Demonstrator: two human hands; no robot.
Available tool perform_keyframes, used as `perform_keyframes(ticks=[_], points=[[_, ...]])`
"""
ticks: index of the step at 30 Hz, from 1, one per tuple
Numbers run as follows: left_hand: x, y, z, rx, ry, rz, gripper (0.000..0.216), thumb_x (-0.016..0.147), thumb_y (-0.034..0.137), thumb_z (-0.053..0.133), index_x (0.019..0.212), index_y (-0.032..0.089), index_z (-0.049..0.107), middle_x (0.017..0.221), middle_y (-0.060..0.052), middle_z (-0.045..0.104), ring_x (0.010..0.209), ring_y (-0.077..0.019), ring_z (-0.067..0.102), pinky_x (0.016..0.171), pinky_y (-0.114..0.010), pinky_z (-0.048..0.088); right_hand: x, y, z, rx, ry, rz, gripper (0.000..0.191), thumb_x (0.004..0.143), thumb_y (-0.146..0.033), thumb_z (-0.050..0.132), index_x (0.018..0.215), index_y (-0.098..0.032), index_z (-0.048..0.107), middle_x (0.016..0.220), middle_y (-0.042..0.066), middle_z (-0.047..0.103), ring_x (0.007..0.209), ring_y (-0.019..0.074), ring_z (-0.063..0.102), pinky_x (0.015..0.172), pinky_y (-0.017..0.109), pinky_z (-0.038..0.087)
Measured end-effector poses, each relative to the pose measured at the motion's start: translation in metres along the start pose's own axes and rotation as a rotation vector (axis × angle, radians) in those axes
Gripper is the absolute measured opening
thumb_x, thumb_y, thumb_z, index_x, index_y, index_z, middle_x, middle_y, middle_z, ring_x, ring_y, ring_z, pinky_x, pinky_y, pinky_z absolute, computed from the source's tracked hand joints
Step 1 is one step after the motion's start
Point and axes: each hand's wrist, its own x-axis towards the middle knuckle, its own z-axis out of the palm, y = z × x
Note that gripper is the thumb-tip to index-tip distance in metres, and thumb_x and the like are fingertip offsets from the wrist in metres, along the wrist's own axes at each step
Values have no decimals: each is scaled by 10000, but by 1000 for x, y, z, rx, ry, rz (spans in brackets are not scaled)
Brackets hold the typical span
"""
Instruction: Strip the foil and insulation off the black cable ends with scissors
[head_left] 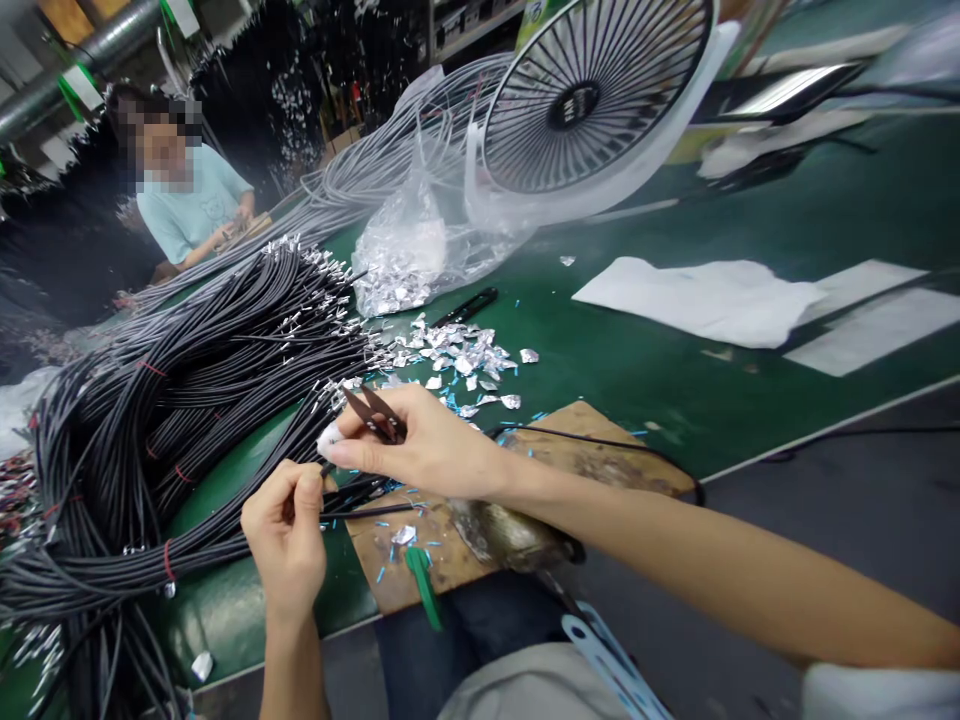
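My right hand [424, 445] is closed around small dark thread snips [373, 412], their blades pointing up and left; a bit of white tape wraps its fingertip. My left hand [289, 535] pinches the end of a thin black cable [375, 510] just below the snips. Both hands hover over a worn wooden board [600, 455] at the table's near edge. A large bundle of black cables [172, 420] with metal terminals lies to the left.
Silver foil scraps [457, 360] and blue sleeve bits litter the green table [750, 380]. A clear bag of foil pieces [420, 260], a white fan [592, 100], white sheets [712, 300] and grey cables lie beyond. Another person [195, 200] works at the far left.
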Motion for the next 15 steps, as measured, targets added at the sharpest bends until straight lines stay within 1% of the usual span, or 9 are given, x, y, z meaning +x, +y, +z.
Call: perform_keyframes(ticks=[2, 4, 7, 10, 12, 15], points=[[0, 0, 0, -1, -4, -14, 271, 857, 263, 522, 613, 164, 588, 534, 32, 522, 484, -75, 446, 455, -184, 312, -1, -1, 0, -25, 14, 7, 156, 737, -258, 641, 677, -115, 627, 520, -75, 383, 473, 46, 302, 441, 200, 254], [0, 0, 0, 0, -8, -28, 283, 863, 281, 519, 615, 161, 585, 537, 27, 521, 491, -80, 456, 462, -185, 330, -1, -2, -1, -56, 9, -30, 150, 731, -246, 651, 667, -112, 630, 530, -67, 404, 484, 48, 313, 439, 198, 245], [0, -1, -1, 10, -24, -27, 310, 869, 314, 517, 607, 157, 571, 529, 22, 501, 479, -80, 433, 455, -191, 328, -1, -3, -3, -37, -1, -80, 202, 785, -267, 607, 668, -107, 644, 544, -51, 436, 503, 54, 334, 461, 203, 264], [1, -1, -2, 12, -36, -32, 343, 871, 353, 513, 595, 155, 561, 512, 21, 472, 458, -76, 393, 431, -196, 297, 0, -2, -5, 10, -28, -47, 236, 805, -298, 578, 703, -101, 657, 531, -55, 427, 491, 54, 332, 466, 209, 274], [1, -1, -3, 5, -21, -37, 351, 868, 366, 519, 591, 154, 560, 513, 19, 471, 454, -74, 382, 426, -196, 287, 0, -1, -4, 21, -55, -32, 237, 800, -307, 587, 687, -106, 645, 534, -58, 417, 488, 51, 318, 461, 208, 264], [1, -1, -2, -29, -2, -35, 330, 867, 345, 527, 599, 157, 567, 521, 18, 486, 458, -73, 393, 426, -190, 291, -2, -1, -2, 8, -43, -37, 229, 794, -292, 606, 650, -114, 618, 533, -68, 372, 486, 45, 280, 447, 200, 235]])
